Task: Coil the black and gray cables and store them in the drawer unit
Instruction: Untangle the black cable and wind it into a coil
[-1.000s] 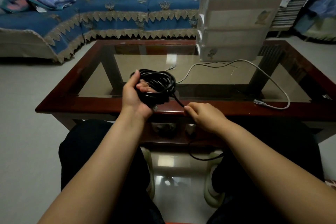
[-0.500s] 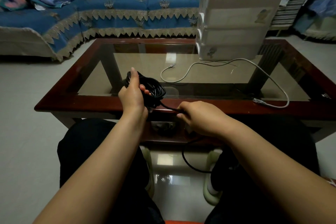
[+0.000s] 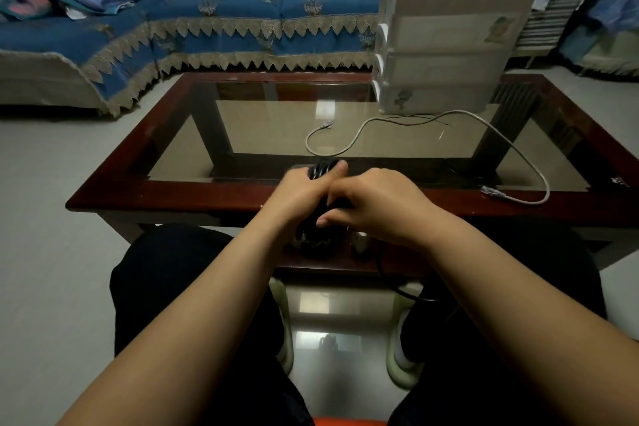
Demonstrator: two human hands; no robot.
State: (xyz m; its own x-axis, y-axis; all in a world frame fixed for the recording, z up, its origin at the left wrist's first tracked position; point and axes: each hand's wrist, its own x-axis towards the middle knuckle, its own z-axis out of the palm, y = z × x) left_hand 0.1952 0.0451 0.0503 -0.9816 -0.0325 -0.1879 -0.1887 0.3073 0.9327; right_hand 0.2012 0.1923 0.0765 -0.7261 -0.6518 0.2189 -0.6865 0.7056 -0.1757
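Note:
My left hand (image 3: 300, 191) grips the coiled black cable (image 3: 321, 170) over the table's near edge; most of the coil is hidden behind both hands. My right hand (image 3: 377, 204) is closed against the coil, pinching the cable's loose end, which hangs down as a loop (image 3: 408, 294) between my knees. The gray cable (image 3: 359, 135) lies uncoiled across the glass top, running right to a clear plug (image 3: 491, 191) on the wooden rim. The white drawer unit (image 3: 446, 45) stands at the table's far right, its drawers shut, its open top tray holding a small bundle of pale wire.
The glass coffee table has a dark red wooden frame (image 3: 173, 195). A blue-covered sofa (image 3: 207, 21) runs behind it, with folded cloth at its left end. Thin dark wires (image 3: 418, 119) lie in front of the drawer unit. Pale floor lies to the left.
Both hands moved right and came together at the table's near edge. The right hand brought the loose black end up against the coil, which is tighter and mostly covered.

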